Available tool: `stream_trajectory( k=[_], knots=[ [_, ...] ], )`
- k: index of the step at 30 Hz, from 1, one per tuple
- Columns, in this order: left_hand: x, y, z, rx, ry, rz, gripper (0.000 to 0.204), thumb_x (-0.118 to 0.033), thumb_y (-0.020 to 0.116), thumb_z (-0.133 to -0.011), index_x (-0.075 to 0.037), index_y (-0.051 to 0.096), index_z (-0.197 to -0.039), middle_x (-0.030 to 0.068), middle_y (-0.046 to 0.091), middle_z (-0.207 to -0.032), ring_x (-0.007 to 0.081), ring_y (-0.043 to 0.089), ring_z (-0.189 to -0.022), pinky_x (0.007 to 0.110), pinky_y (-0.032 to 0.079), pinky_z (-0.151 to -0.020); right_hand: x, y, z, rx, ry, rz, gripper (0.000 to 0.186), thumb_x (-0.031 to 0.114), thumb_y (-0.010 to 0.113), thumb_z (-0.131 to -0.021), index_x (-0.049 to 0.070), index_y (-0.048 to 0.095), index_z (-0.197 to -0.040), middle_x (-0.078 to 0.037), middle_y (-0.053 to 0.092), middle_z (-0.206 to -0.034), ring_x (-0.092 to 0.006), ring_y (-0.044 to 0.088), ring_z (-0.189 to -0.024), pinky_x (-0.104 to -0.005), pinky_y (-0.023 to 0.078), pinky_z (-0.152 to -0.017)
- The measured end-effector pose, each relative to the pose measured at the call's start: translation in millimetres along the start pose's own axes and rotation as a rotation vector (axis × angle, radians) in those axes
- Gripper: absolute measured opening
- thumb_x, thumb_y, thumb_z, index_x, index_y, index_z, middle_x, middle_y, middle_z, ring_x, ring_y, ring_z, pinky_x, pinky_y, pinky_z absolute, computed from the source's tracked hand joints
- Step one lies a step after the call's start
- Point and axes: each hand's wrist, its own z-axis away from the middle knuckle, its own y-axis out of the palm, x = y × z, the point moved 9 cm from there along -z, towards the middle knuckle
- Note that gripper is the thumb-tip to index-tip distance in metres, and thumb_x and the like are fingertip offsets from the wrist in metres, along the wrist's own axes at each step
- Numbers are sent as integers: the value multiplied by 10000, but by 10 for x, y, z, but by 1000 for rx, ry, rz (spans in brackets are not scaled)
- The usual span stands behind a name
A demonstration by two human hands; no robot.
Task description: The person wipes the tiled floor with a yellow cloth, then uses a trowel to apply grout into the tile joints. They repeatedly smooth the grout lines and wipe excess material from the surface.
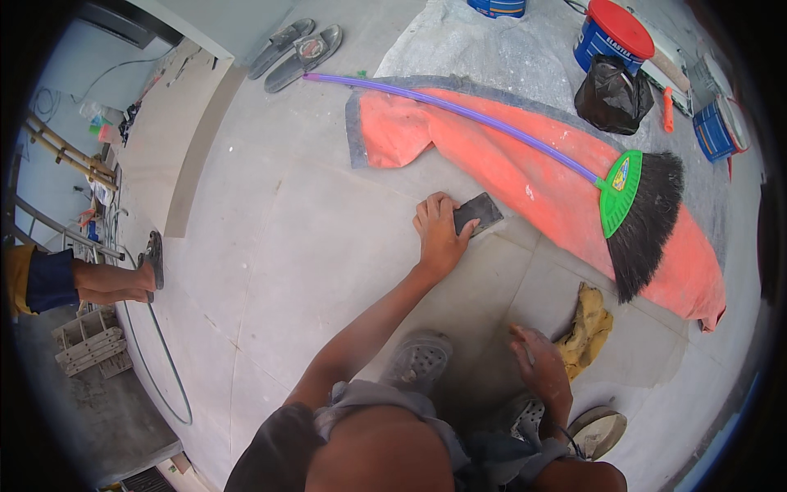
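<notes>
My left hand is closed on a dark rectangular block, which it presses flat on the grey tiled floor. Its fingers curl over the block's near-left side, and the thumb lies along the lower edge. My right hand hovers by my right knee, fingers loosely bent and apart, with nothing plainly visible in it. Just beside it lies a crumpled yellow cloth. Below that hand, a round off-white object is partly hidden by my leg.
A broom with a purple handle rests across a red-orange sheet. Beyond are a black plastic bag, a red-lidded bucket and a blue bucket. Slippers stand far left; another person's legs and a hose are left.
</notes>
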Motion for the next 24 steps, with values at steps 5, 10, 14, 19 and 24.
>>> stream_trajectory(
  k=[5, 10, 14, 19, 24],
  knots=[
    [166, 7, 76, 85, -176, -43, 471, -281, 875, -862, -62, 584, -1161, 89, 634, -1155, 266, 565, -1137, 453, 409, -998, 70, -53, 48, -30, 47, -8, 292, 86, 674, -998, 6, 683, -1279, -202, 725, -1142, -376, 703, -1078, -424, 554, -926],
    [144, -244, 90, 51, -141, 441, 341, -161, 870, -866, -28, 636, -1077, 67, 659, -912, 174, 617, -828, 322, 483, -763, 29, -9, 193, -50, 74, -81, 314, 101, 675, -991, 28, 674, -1297, -193, 712, -1188, -380, 682, -1110, -442, 550, -939],
    [-356, -367, 392, 201, 61, 499, 186, -74, 847, -866, -27, 702, -972, 66, 675, -922, 170, 631, -825, 315, 494, -757, 69, -366, 330, -327, 112, -71, 366, 46, 754, -925, 43, 698, -1287, -158, 677, -1179, -315, 691, -1035, -395, 565, -891],
    [-1153, -319, 912, 505, 268, 398, 152, -40, 846, -809, -58, 737, -913, 52, 684, -958, 227, 655, -896, 365, 498, -842, 357, -733, 360, -486, 70, 163, 413, 147, 856, -853, 167, 757, -1254, -77, 597, -1270, -259, 624, -1096, -360, 572, -877],
    [-1701, -63, 1298, 635, 302, 569, 195, -9, 856, -749, -79, 741, -889, 48, 684, -918, 236, 645, -927, 388, 466, -897, 170, -740, 693, -420, 116, 209, 251, 250, 762, -927, 224, 797, -1174, -38, 541, -1414, -266, 531, -1270, -376, 541, -1024]
  ],
)
